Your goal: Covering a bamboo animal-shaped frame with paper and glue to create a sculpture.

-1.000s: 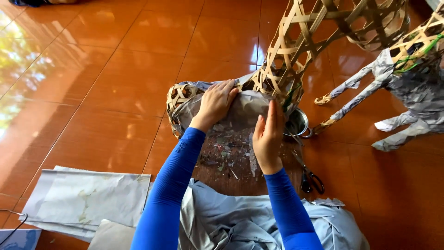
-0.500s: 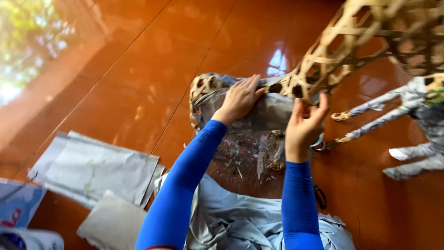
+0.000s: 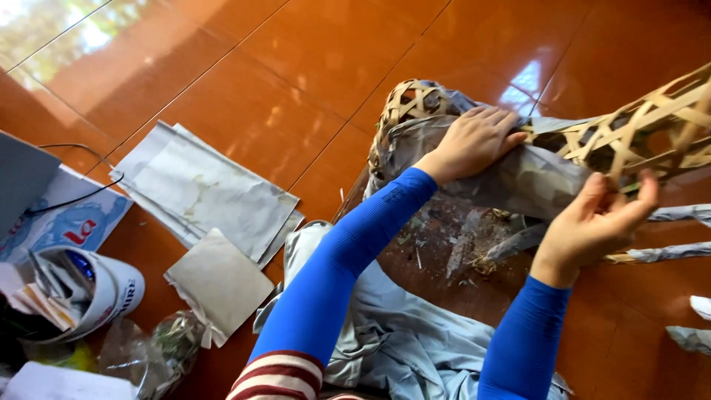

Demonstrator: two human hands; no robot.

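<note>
Since a moment ago my view swung left, so the paper sheets [image 3: 211,189] now lie at nine o'clock. My left hand [image 3: 474,141] presses flat on the grey paper [image 3: 537,181] wrapping the woven bamboo frame [image 3: 629,137]; my right hand [image 3: 603,222], at four o'clock, seems to pinch its edge. Pulling hard could tear the paper.

Bright daylight here. My floor [image 3: 296,67] throws window glare at top left and centre. My right hand [image 3: 600,222] blurs slightly
</note>
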